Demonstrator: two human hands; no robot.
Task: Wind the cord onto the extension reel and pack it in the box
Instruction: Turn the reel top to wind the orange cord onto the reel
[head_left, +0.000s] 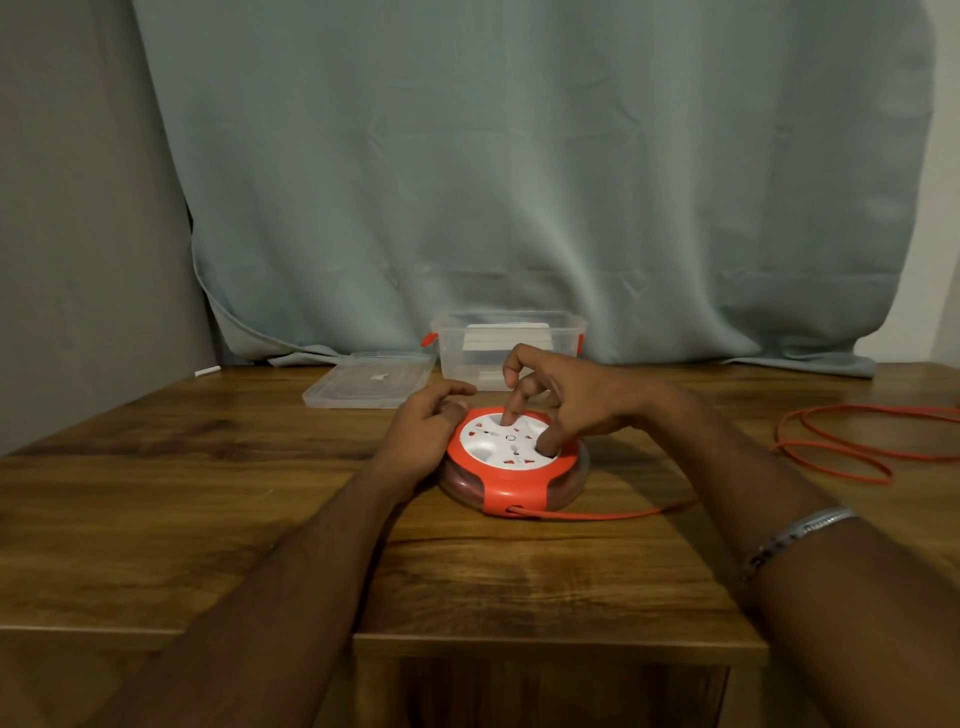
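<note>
A round orange and white extension reel (511, 470) lies flat on the wooden table (208, 493). My left hand (423, 434) holds its left rim, fingers curled around the edge. My right hand (558, 400) is over the white socket face, with a fingertip and the thumb set into dimples on it. The orange cord (841, 447) leaves the reel's front, runs right along the table and lies in loose loops at the far right. A clear plastic box (511, 345) with orange latches stands open behind the reel, something white inside.
The box's clear lid (369, 384) lies flat to the left of the box. A grey-green curtain (519, 182) hangs behind the table. A small white object (207, 371) lies at the table's back left edge. I wear a metal bracelet (795, 535) on my right wrist.
</note>
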